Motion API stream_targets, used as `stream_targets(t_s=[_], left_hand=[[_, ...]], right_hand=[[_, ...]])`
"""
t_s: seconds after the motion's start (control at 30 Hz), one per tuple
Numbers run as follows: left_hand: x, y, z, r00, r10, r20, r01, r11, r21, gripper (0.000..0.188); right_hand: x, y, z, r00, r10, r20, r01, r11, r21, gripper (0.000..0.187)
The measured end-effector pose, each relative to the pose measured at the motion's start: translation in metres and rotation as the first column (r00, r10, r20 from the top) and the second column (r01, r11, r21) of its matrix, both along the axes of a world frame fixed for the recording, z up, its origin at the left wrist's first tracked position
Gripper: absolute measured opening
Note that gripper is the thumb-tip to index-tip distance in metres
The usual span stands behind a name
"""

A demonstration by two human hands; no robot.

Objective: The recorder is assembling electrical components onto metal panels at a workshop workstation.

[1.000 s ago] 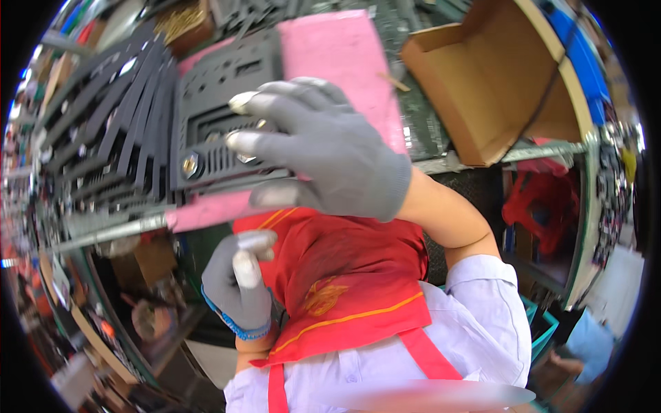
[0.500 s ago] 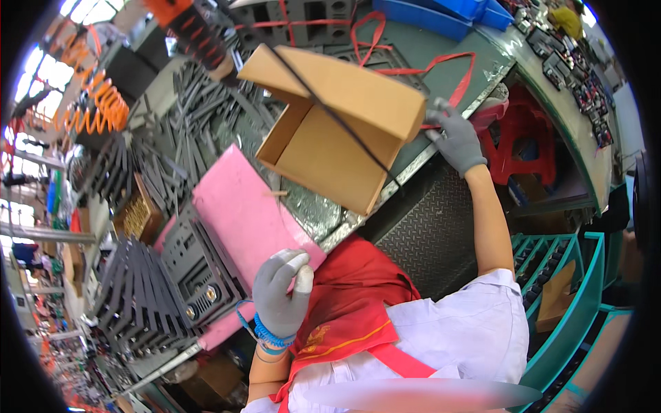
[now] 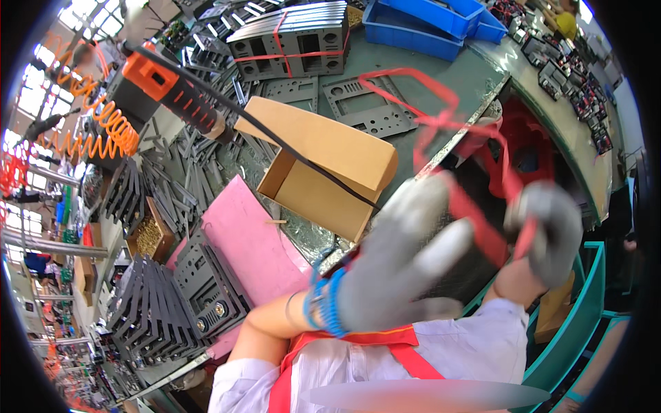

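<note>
My right hand (image 3: 549, 230), in a grey glove and blurred, is closed on a red strap (image 3: 478, 221) at the right, over my lap. The strap runs in loose loops from the bench to that hand. My left hand (image 3: 396, 258), gloved with pale fingertips and a blue coiled band at the wrist, reaches across in front of me. Its fingers are spread, with nothing seen in them, and they come close to the strap. Just beyond the left hand an open brown cardboard box (image 3: 320, 206) rests at the bench edge, its flap raised.
A strapped stack of grey metal plates (image 3: 292, 45) stands at the back, near blue bins (image 3: 413, 34). A flat cut-out plate (image 3: 368, 107) lies on the bench. Left are a pink sheet (image 3: 251, 241), dark brackets (image 3: 148, 303) and a hanging orange-and-black power tool (image 3: 172, 93).
My right hand has drawn the red strap from the bench edge toward me. My left hand has moved right, its fingers now spreading. The view has shifted, showing more of the bench's back.
</note>
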State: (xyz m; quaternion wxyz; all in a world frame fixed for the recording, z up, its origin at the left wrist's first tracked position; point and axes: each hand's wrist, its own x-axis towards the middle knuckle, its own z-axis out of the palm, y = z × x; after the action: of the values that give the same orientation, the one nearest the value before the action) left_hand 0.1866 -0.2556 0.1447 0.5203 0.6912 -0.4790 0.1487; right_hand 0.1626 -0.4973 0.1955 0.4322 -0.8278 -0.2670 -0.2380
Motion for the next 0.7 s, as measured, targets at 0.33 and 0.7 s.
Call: stream_targets(t_s=[0.33, 0.7], left_hand=[[-0.038, -0.061, -0.055, 0.278, -0.566, -0.776, 0.905, 0.425, 0.014, 0.037], [0.011, 0.178, 0.025, 0.786, -0.337, -0.518, -0.299, 0.526, -0.796, 0.029]], right_hand=[[-0.136, -0.223, -0.013, 0.989, -0.133, 0.062, 0.032, 0.607, 0.794, 0.030], [0.007, -0.006, -0.125, 0.443, 0.251, -0.861, -0.248, 0.957, 0.151, 0.028]])
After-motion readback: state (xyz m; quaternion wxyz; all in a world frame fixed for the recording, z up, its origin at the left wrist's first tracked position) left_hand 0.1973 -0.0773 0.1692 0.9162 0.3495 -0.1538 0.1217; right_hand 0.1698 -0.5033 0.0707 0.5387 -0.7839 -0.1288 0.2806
